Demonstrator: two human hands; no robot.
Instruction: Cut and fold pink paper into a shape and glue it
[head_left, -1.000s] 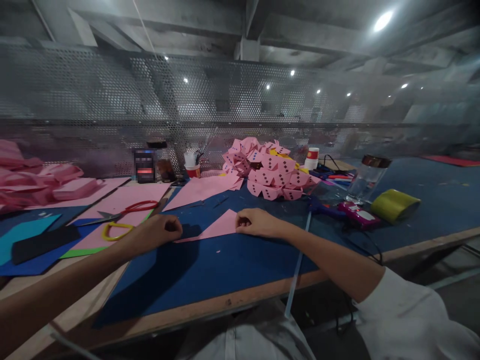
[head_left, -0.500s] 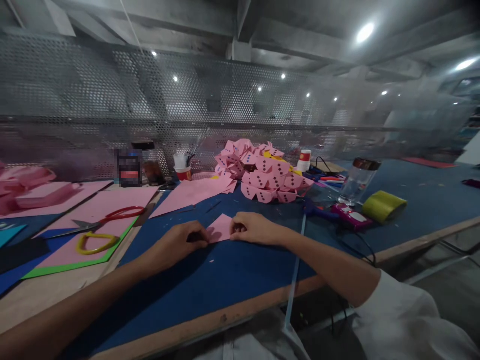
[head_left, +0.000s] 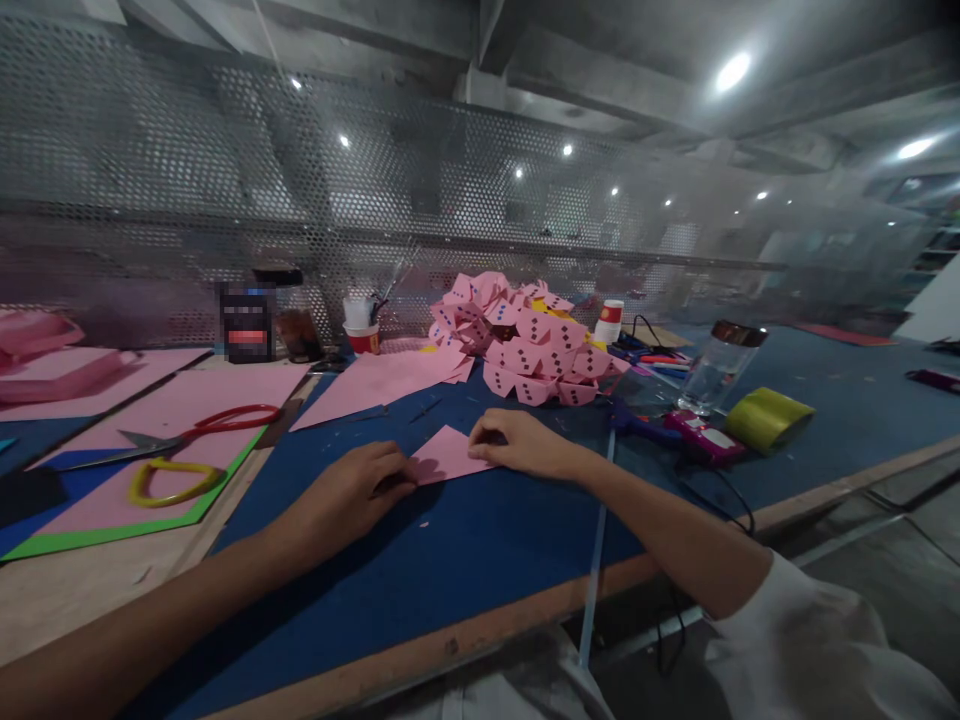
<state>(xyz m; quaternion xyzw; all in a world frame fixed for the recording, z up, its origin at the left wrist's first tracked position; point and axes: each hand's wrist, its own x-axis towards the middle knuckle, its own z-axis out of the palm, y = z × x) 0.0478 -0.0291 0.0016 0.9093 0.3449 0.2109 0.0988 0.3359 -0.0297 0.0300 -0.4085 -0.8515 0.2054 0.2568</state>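
Note:
A small pink sheet of paper (head_left: 446, 456), pointed at the top like a triangle, lies on the blue table mat (head_left: 420, 590). My left hand (head_left: 356, 490) has its fingers and thumb pinched at the paper's left corner. At the right side my right hand (head_left: 529, 447) grips the edge, thumb and curled fingertips together. Just beyond the hands stands a heap of pink folded paper pieces (head_left: 551, 345) with dark and blue dots. A larger pink sheet (head_left: 375, 383) spreads to its left.
To the left, red-handled scissors (head_left: 232, 420) and a yellow-handled pair (head_left: 176, 482) rest on coloured sheets. A paper cup (head_left: 363, 335) stands behind. On the right are a clear jar (head_left: 716, 370), a blue glue gun (head_left: 645, 418) and a yellow tape roll (head_left: 770, 420).
My right hand has shifted slightly right and up along the paper, so more of the pink sheet shows. My left hand stays at the left corner. The camera has turned slightly.

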